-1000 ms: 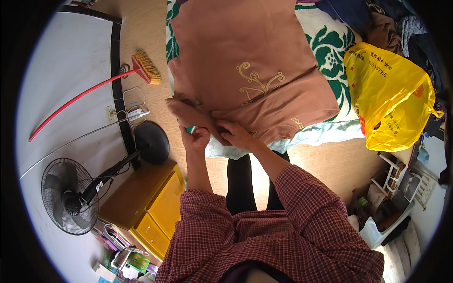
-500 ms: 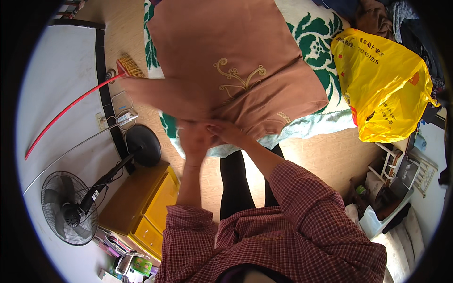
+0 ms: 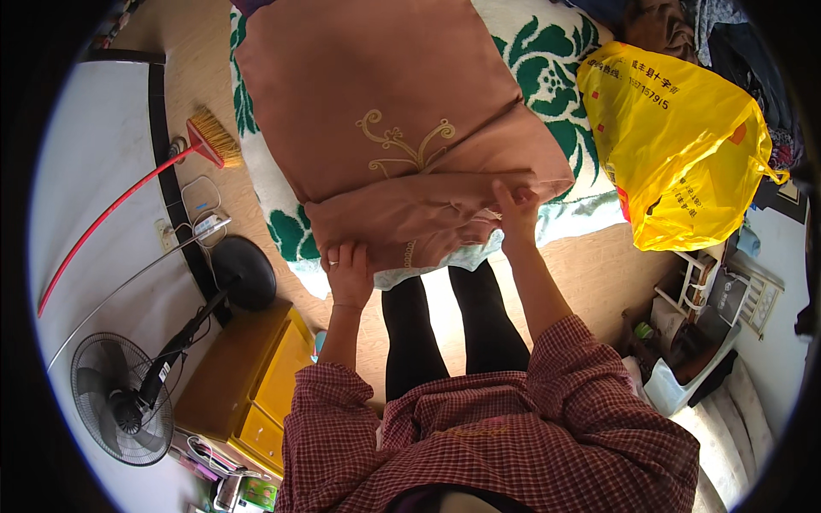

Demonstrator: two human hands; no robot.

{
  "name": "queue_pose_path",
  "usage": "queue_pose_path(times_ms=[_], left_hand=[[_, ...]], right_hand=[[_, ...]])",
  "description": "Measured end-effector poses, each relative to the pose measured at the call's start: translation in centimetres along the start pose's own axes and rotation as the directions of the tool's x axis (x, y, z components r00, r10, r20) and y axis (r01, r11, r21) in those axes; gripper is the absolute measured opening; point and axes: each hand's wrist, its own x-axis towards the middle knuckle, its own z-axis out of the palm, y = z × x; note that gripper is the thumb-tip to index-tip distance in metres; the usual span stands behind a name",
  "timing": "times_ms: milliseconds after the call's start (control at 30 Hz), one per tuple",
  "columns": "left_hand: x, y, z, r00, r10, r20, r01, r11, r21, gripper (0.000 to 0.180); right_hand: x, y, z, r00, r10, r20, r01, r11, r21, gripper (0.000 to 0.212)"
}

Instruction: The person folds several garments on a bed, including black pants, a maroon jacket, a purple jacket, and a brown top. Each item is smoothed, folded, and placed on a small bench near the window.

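Observation:
A large brown embroidered cloth (image 3: 376,94), perhaps a garment, lies folded over a bed. Gold scrollwork decorates its middle, and the near part is bunched in loose creases. At the near left corner, my left hand (image 3: 349,267) has its fingers curled over the cloth's edge, a ring showing on one finger. My right hand (image 3: 517,214) pinches the gathered cloth at the near right, thumb and fingers closed on a fold. Beneath it is a white blanket (image 3: 530,34) with green leaf patterns, its pale fringe hanging at the near edge.
A yellow plastic bag (image 3: 676,145) rests at the bed's right, with dark clothes (image 3: 744,77) behind it. To the left are a red broom (image 3: 120,209), a standing fan (image 3: 124,398) and a wooden cabinet (image 3: 231,368). A pale metal rack (image 3: 757,299) stands at the right.
My hands were close together at the near left edge; now they are apart, the right one farther right. The blurred flap at the left has been laid rightward across the near part of the cloth.

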Motion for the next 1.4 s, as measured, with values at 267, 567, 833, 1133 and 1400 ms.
queue_pose_path(times_ms=[267, 567, 833, 1133, 1400], left_hand=[[-1.4, -1.8, -2.3, 0.994, 0.105, 0.01, -0.103, 0.985, -0.136, 0.016], [-0.1, -0.3, -4.6, 0.987, 0.155, 0.034, -0.14, 0.951, -0.276, 0.017], [6.7, 4.7, -2.1, 0.989, 0.111, -0.093, -0.129, 0.966, -0.223, 0.026], [14.9, 10.2, -3.3, 0.904, 0.128, 0.409, 0.0, 0.954, -0.299, 0.042], [12.7, 7.7, -1.3, 0.968, -0.081, 0.237, 0.07, 0.996, 0.057, 0.037]], right_hand=[[2.3, 0.2, -4.2, 0.958, -0.267, 0.104, 0.204, 0.889, 0.409, 0.026], [4.7, -2.6, -6.7, 0.968, -0.22, 0.121, 0.185, 0.952, 0.245, 0.012], [3.5, -2.3, -5.1, 0.93, 0.079, 0.36, -0.023, 0.987, -0.158, 0.021], [0.4, -7.7, -6.9, 0.711, -0.191, 0.676, 0.137, 0.981, 0.134, 0.048], [7.5, -7.4, -4.0, 0.792, -0.334, 0.511, 0.575, 0.69, -0.439, 0.046]])
